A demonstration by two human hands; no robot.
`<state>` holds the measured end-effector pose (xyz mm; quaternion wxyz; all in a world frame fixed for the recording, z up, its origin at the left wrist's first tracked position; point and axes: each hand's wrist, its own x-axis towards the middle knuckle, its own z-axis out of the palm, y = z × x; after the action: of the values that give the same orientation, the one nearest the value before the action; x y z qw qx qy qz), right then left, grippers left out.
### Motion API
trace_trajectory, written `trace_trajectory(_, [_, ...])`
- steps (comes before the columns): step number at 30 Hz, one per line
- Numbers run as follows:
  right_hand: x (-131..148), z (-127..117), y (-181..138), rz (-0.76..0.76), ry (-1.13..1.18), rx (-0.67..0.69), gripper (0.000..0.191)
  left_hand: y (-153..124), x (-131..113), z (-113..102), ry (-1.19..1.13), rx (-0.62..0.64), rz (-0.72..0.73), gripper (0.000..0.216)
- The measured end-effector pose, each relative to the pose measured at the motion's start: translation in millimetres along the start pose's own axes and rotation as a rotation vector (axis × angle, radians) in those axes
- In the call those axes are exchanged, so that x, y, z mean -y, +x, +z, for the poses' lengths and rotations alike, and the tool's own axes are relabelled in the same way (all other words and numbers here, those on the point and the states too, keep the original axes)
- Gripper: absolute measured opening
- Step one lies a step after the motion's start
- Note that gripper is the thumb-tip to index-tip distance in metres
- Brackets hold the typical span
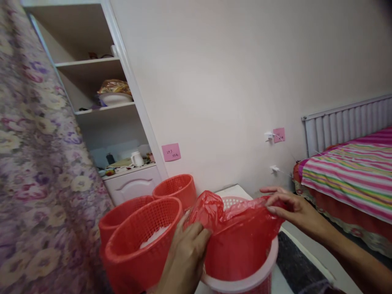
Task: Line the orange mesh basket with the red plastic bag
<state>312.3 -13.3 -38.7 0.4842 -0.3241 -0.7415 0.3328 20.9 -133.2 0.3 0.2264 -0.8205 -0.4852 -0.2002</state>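
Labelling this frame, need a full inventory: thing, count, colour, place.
red thin plastic bag: 1, red, draped over the pink bin, held at both ends
pink round plastic bin: 1, pale pink, bottom centre
red mesh plastic baskets: 3, red, left of the bin; the front one holds something white
white shelf unit: 1, white, upper left, with a bowl, a mug and small items
pink sticky notes: 2, pink, on the wall
floral curtain: 1, purple and cream, left edge
striped bedspread: 1, pink, green and yellow, right
left hand: 1, grips the bag's left end
right hand: 1, pinches the bag's right edge
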Motion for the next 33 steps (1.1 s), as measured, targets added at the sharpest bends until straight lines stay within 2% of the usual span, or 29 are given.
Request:
trace_trajectory(3, [12.0, -9.0, -11.6, -0.156, -0.283, -0.092, 0.020, -10.5, 10.1, -10.6, -0.060, -0.045, 0.080, 0.022])
trace_trajectory(5, [23.2, -9.2, -19.7, -0.257, -0.344, -0.147, 0.016, -17.6, 15.9, -17.0, -0.096, -0.028, 0.078, 0.022])
trace_trajectory(6, [29.3, -6.8, -23.2, -0.289, -0.328, -0.125, 0.014, -20.2, 18.2, -19.8, -0.121, 0.001, 0.061, 0.021])
trace_trajectory(7, [35.4, -2.7, -25.9, -0.306, -0.299, -0.057, 0.016, -22.1, 20.0, -22.5, -0.147, 0.033, 0.039, 0.021])
trace_trajectory(8, [41.3, 2.8, -27.8, -0.320, -0.275, 0.040, 0.028, -23.3, 21.2, -25.3, -0.175, 0.070, 0.023, 0.021])
trace_trajectory(10, [51.6, 16.6, -29.0, -0.349, -0.309, 0.237, 0.063, -24.8, 21.5, -31.2, -0.229, 0.149, 0.016, 0.021])
trace_trajectory(11, [55.7, 23.7, -28.5, -0.347, -0.367, 0.310, 0.075, -25.7, 20.9, -34.3, -0.247, 0.196, 0.027, 0.021])
trace_trajectory(12, [59.3, 30.0, -27.6, -0.333, -0.432, 0.363, 0.075, -27.0, 19.9, -37.2, -0.258, 0.241, 0.038, 0.019])
trace_trajectory(13, [62.3, 35.1, -26.6, -0.315, -0.487, 0.405, 0.065, -29.0, 18.6, -39.8, -0.260, 0.291, 0.043, 0.017])
trace_trajectory(16, [69.3, 41.5, -25.5, -0.301, -0.559, 0.540, 0.018, -38.2, 14.7, -41.8, -0.246, 0.389, 0.054, 0.011])
trace_trajectory(17, [71.3, 41.1, -25.9, -0.313, -0.552, 0.575, 0.013, -41.5, 13.7, -39.9, -0.235, 0.390, 0.059, 0.013])
trace_trajectory(19, [74.5, 38.8, -27.6, -0.332, -0.510, 0.597, 0.015, -46.2, 12.1, -33.0, -0.195, 0.389, 0.056, 0.033])
trace_trajectory(20, [75.4, 37.5, -28.6, -0.334, -0.480, 0.583, 0.015, -47.0, 11.7, -28.7, -0.159, 0.404, 0.042, 0.030])
trace_trajectory(22, [74.8, 35.6, -30.8, -0.315, -0.422, 0.532, 0.019, -45.6, 12.1, -21.0, -0.076, 0.455, -0.003, 0.011])
trace_trajectory(24, [71.0, 34.0, -33.6, -0.281, -0.382, 0.493, 0.019, -41.9, 14.1, -17.1, -0.037, 0.467, -0.039, 0.029])
trace_trajectory(27, [64.8, 30.7, -39.6, -0.266, -0.328, 0.513, 0.014, -38.6, 19.5, -17.7, -0.082, 0.412, -0.044, 0.029])
trace_trajectory(30, [65.9, 28.2, -49.1, -0.302, -0.320, 0.614, 0.016, -43.9, 26.6, -15.0, -0.084, 0.386, 0.052, 0.026])
trace_trajectory(33, [66.6, 33.6, -62.6, -0.413, -0.374, 0.682, 0.022, -57.7, 34.1, -0.2, -0.044, 0.272, 0.231, 0.026])
